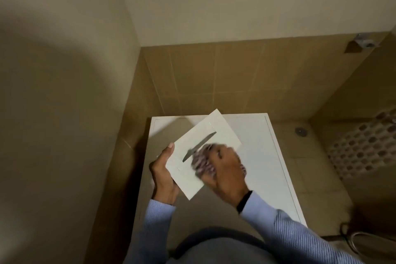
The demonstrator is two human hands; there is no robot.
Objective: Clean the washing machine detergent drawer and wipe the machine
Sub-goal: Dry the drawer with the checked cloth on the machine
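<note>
The white detergent drawer (216, 128), seen by its flat front panel with a dark curved grip slot, is held tilted above the washing machine's white top (267, 156). My left hand (164, 174) grips the drawer's lower left edge, thumb on the front face. My right hand (222, 169) holds a striped cloth (201, 161), blurred by motion, and presses it against the panel just below the slot. The rest of the drawer behind the panel is hidden.
Beige tiled walls enclose the machine at the left and back. To the right lies a tiled floor with a round drain (301, 131) and a patterned mat (364, 143). A metal hose (353, 240) curls at the lower right.
</note>
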